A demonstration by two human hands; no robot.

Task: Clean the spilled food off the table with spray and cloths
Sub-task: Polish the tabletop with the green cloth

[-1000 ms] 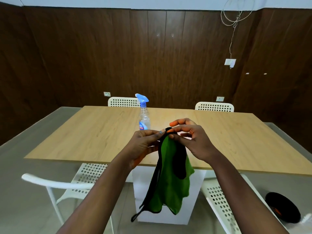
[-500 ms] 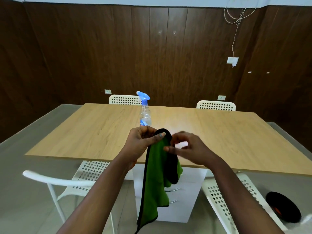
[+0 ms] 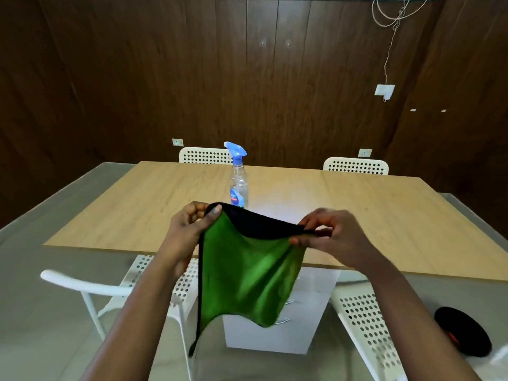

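**Fingers pinch both top corners of the cloth**

Fingers (image 3: pixel 213 213) of the left hand (image 3: pixel 189 229) are clamped on the upper left corner of the green cloth (image 3: pixel 247 270), thumb pressed against the black trim. The cloth hangs spread between both hands, green face toward the camera, black edge running along its top and down its left side. Its lower part drops in front of the near edge of the tabletop (image 3: pixel 384 215). The right hand (image 3: pixel 330 235) pinches the upper right corner, fingertips closed on the black edge. Behind the cloth, a clear spray bottle (image 3: pixel 238 182) with a blue trigger head stands upright on the tabletop, just beyond the left hand. White perforated chairs (image 3: pixel 365 325) stand around the tabletop.
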